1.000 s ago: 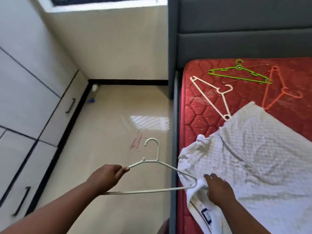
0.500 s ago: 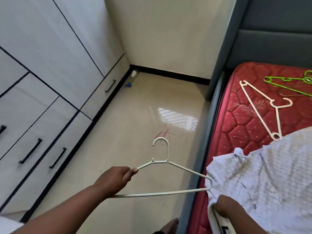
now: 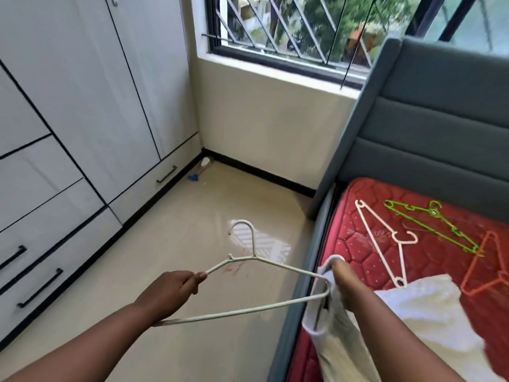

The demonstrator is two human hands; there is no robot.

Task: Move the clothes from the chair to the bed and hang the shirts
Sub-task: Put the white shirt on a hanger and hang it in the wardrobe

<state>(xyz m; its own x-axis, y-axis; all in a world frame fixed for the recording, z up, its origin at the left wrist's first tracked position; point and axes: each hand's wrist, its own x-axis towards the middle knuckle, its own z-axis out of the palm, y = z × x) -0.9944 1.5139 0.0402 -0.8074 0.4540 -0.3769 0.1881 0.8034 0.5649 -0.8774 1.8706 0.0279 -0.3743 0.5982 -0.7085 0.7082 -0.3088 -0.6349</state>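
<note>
While your left hand (image 3: pixel 168 292) grips one shoulder end of the white hanger (image 3: pixel 248 274) out over the floor, your right hand (image 3: pixel 345 283) pinches the white shirt (image 3: pixel 338 346) at what looks like its neck or an arm opening, bunched right at the hanger's far tip. That tip seems to sit just inside the fabric, though the folds hide exactly how far in it goes. Most of the shirt lies behind and to the right of your right hand on the red mattress (image 3: pixel 366 244), with a length of it hanging down below that hand over the bed edge. To do this step well, hold the hanger level with your left hand and draw the opening along the wire with your right, rather than pushing the hanger blind into the cloth. Keep the hook (image 3: pixel 242 230) pointing up and away from you so it comes out through the collar. Once one shoulder is seated, shift your left grip toward the hook to free the near end for the other shoulder. Beyond your right hand, three spare hangers wait on the mattress: white (image 3: pixel 385 244), green (image 3: pixel 429 227) and orange (image 3: pixel 487 268).
</note>
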